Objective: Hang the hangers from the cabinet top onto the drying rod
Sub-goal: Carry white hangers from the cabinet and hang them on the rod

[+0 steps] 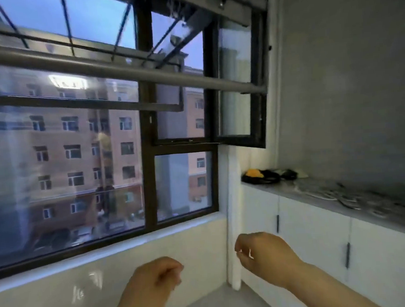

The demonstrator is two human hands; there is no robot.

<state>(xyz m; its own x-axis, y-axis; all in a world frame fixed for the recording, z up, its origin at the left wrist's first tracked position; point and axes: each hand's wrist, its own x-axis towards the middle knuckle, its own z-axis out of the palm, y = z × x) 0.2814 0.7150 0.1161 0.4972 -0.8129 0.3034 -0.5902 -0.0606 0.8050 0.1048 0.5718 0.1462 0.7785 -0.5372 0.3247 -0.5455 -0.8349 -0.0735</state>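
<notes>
Two hands hang low in the foreground, both empty: the left hand (155,276) is loosely curled with fingers folded toward the palm, and the right hand (263,252) is half-curled too, thumb and fingertips close together but pinching nothing. Neither touches anything — they read as hands between grasps, carried at waist level.

The hangers (338,193) lie in a blurred, pale heap on the grey worktop (283,188) of the white cabinet (309,222) along the right wall; single hooks cannot be told apart. Further back on the same top sit a dark coiled cable (262,179) and something yellow (253,173), near the corner by the window (60,163).

The drying rod (119,69) runs overhead from upper left down to the right, where it ends near the open casement sash (237,83). No hanger shows on it, so the work looks to be at its start or between trips.

The right hand is nearer the heap and has open air up to the worktop edge — likely the one to reach. Room along the rod is generous to the left; near its right end the sash and bracket crowd it, so hooks would go on more easily toward the middle.
</notes>
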